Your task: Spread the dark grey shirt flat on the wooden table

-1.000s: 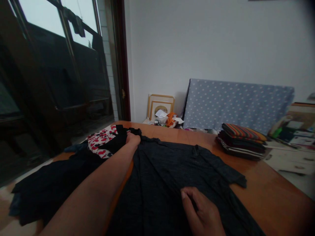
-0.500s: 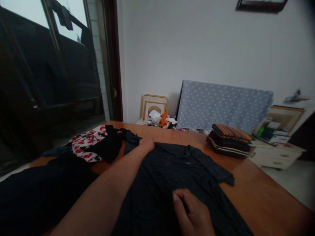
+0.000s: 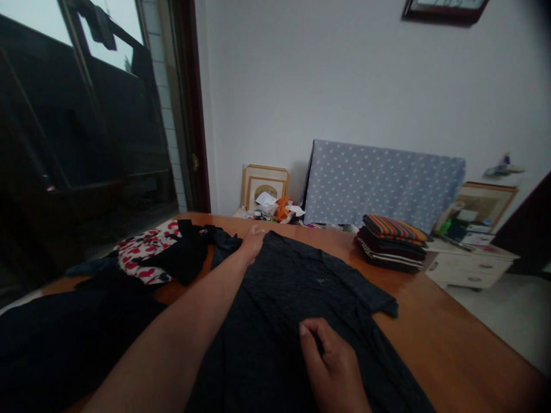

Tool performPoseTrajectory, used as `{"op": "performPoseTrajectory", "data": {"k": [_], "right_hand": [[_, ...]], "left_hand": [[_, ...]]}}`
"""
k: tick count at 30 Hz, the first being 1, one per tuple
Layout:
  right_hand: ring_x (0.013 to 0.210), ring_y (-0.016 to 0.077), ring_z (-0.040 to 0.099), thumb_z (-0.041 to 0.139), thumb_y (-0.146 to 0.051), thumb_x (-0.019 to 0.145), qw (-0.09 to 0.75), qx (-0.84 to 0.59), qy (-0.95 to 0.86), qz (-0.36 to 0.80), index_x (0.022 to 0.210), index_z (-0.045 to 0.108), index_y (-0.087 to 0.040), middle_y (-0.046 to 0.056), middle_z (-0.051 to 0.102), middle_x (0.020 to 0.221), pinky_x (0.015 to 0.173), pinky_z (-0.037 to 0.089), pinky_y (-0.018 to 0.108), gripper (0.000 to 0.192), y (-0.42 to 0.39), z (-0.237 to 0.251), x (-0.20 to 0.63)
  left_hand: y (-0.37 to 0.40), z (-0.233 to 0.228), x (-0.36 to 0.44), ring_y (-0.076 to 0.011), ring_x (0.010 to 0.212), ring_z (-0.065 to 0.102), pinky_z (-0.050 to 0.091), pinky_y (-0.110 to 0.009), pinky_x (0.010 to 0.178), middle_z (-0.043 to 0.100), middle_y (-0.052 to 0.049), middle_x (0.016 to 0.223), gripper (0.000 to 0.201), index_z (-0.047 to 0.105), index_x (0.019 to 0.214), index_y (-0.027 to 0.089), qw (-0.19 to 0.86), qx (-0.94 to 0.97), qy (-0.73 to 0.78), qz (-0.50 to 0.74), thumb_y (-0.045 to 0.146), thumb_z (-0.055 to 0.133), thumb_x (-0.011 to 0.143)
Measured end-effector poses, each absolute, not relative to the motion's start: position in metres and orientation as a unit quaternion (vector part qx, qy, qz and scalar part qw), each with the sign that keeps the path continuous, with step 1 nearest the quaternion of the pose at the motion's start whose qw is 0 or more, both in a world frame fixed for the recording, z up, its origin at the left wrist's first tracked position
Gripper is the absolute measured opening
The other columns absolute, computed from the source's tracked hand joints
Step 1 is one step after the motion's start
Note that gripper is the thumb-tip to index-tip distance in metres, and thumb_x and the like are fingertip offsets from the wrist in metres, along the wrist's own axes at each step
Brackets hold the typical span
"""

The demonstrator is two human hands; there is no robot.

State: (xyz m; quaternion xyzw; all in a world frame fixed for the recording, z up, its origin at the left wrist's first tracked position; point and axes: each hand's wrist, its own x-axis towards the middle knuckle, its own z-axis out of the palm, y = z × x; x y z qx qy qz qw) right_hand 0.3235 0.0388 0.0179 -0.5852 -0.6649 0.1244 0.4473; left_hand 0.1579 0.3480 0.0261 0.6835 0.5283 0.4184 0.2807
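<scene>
Since the dark grey knit T-shirt [image 3: 301,287] looks light and floppy (zero stiffness), I'd grab shoulder seams: left hand [image 3: 252,241] lies flat, fingers together, right hand [image 3: 331,367] pinches its fabric.

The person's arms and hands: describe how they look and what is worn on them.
Both are bare. The left forearm shows from near the elbow to the wrist with no sleeve, watch or band on it. The left hand wears no glove, and no ring shows. The right hand is also ungloved, with short nails and no visible ring; its wrist runs out of the picture, so any sleeve there is unseen.
</scene>
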Motion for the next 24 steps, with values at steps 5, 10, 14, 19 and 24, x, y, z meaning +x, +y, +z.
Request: {"op": "performPoseTrajectory", "data": {"k": [5,10,14,19,24], "right_hand": [[0.074,0.0172,0.066,0.045,-0.041,0.098,0.433,-0.591,-0.665,0.15,0.092,0.065,-0.024,0.001,0.069,0.08,0.067,0.048,0.025,0.027,0.035,0.016,0.322],[0.075,0.0186,0.067,0.045,-0.044,0.097,0.408,-0.596,-0.674,0.155,0.094,0.066,-0.025,0.0,0.07,0.082,0.07,0.047,0.027,0.029,0.034,0.015,0.324],[0.073,0.0188,0.066,0.045,-0.046,0.095,0.399,-0.602,-0.675,0.149,0.095,0.066,-0.026,-0.001,0.069,0.079,0.07,0.046,0.028,0.029,0.034,0.015,0.327],[0.073,0.0189,0.066,0.045,-0.049,0.094,0.423,-0.602,-0.667,0.118,0.095,0.067,-0.025,0.0,0.07,0.079,0.07,0.045,0.028,0.033,0.032,0.013,0.327],[0.084,0.0211,0.067,0.044,-0.05,0.093,0.463,-0.61,-0.64,0.066,0.101,0.067,-0.024,0.003,0.072,0.091,0.074,0.046,0.029,0.036,0.022,0.02,0.33]], "left_hand": [[0.303,0.043,0.122,-0.0193,0.094,0.067,0.054,-0.028,0.073,0.069,-0.013,0.114,0.036,0.055,0.123,0.015,0.319,0.576,0.576,0.484,0.032,0.041,0.095],[0.241,0.059,0.08,-0.0143,0.078,0.066,0.049,-0.023,0.064,0.071,-0.009,0.1,0.029,0.06,0.112,0.016,0.342,0.532,0.586,0.507,0.031,0.053,0.088],[0.181,0.06,0.048,-0.0141,0.073,0.065,0.049,-0.023,0.064,0.071,-0.009,0.093,0.021,0.064,0.099,0.015,0.364,0.524,0.584,0.501,0.029,0.055,0.085],[0.11,0.043,0.013,-0.0159,0.076,0.064,0.051,-0.027,0.07,0.07,-0.007,0.085,0.02,0.063,0.091,0.016,0.396,0.548,0.556,0.484,0.033,0.058,0.081],[0.048,0.028,-0.015,-0.0169,0.081,0.064,0.05,-0.029,0.078,0.068,-0.003,0.087,0.022,0.064,0.093,0.016,0.403,0.613,0.522,0.435,0.03,0.059,0.076]]}}
